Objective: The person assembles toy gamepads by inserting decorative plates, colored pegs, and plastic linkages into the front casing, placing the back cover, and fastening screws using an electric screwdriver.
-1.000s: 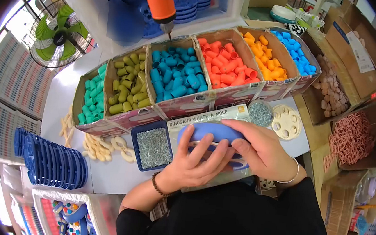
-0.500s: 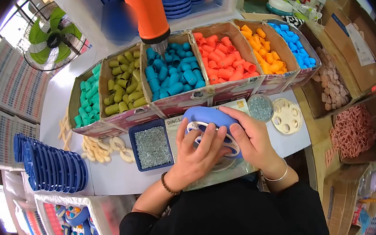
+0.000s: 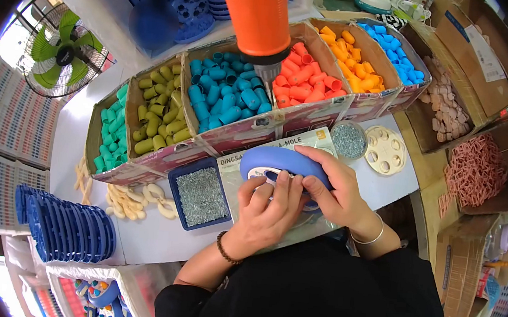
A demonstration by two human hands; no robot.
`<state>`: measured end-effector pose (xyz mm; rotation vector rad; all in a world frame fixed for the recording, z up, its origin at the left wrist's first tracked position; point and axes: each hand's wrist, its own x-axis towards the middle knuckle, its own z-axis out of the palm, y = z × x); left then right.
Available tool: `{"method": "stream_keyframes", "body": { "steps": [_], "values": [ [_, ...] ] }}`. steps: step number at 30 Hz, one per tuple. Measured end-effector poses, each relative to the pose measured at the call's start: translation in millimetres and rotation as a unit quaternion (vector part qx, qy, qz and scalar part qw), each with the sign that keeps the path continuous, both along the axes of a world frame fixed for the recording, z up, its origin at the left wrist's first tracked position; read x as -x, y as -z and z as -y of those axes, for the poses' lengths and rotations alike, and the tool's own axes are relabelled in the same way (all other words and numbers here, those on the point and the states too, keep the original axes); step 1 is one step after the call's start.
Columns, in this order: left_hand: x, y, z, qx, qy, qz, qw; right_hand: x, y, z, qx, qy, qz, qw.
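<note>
A rounded blue plastic housing (image 3: 287, 160) with a white, holed face is held between both hands over a printed sheet (image 3: 229, 163) lettered "WHACK-A-MOLE". My left hand (image 3: 264, 214) has its fingers bent against the white face. My right hand (image 3: 342, 194) wraps round the housing's right side, thumb on the near edge. Left of the sheet sits a blue tray of small screws (image 3: 171, 182); a round dish of screws (image 3: 349, 139) and a cream disc with holes (image 3: 384, 151) lie to the right. An orange electric screwdriver (image 3: 257, 15) hangs above.
Cardboard compartments (image 3: 188, 143) behind the sheet hold green, olive, teal, red, orange and blue caps. Stacked blue parts (image 3: 70, 226) and cream pieces (image 3: 127, 200) are at the left. A box of pink parts (image 3: 479, 174) stands right; a fan (image 3: 65, 53) is at the back left.
The housing has tilted, first showing more of its white face and now less. My left fingers have bent inward. The hanging screwdriver appears larger and further right than half a second ago.
</note>
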<state>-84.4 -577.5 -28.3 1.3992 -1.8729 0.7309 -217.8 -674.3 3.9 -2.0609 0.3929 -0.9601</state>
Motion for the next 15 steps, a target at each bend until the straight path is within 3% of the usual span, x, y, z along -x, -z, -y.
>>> {"method": "stream_keyframes", "body": {
  "steps": [4, 6, 10, 15],
  "values": [
    [0, -2, -2, -0.037, -0.006, 0.001, 0.999, 0, 5, 5, 0.026, 0.021, 0.010, 0.999],
    [-4, -1, -2, -0.060, -0.022, -0.042, 0.997, 0, 8, 9, -0.023, 0.029, 0.008, 0.999],
    [-1, 1, -2, -0.036, -0.026, -0.076, 0.996, 1, 3, 1, -0.024, 0.020, 0.014, 0.999],
    [-1, 6, -3, -0.023, 0.005, -0.084, 0.996, 1, -1, -6, 0.085, 0.024, 0.004, 0.996]
  ]
}}
